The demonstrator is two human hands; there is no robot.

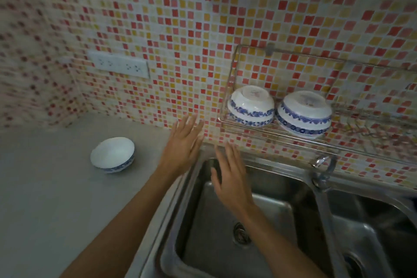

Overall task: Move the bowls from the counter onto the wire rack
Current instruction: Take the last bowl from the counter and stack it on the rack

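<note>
Porcelain, white with a blue patterned band, is what remains to be moved: one bowl (112, 154) sits upright and empty on the grey desk (45, 198), at about nine o'clock from the left hand (183, 145) and well apart from it. In the head view, both hands are bare and hold nothing, fingers spread flat; the left hand hovers over the desk's edge by the tiled wall, and the right hand (230, 184) hangs over the left basin of the steel sink (225, 221). The left hand is clearly the nearer of the two to the bowl, so the reach would most naturally be its job, sweeping toward nine o'clock and slightly down. The bowl is round, so no axis favours one grip; its rim faces up and is free all round. At two o'clock from the hands, the wire rack (282, 135) is fixed to the wall above the sink and carries two matching bowls turned upside down, the left rack bowl (251, 106) and the right rack bowl (304, 114), set just beside each other. Space on the rack appears open to the right of them, though that end is blurred. By my judgement two thirds of the job is done.
</note>
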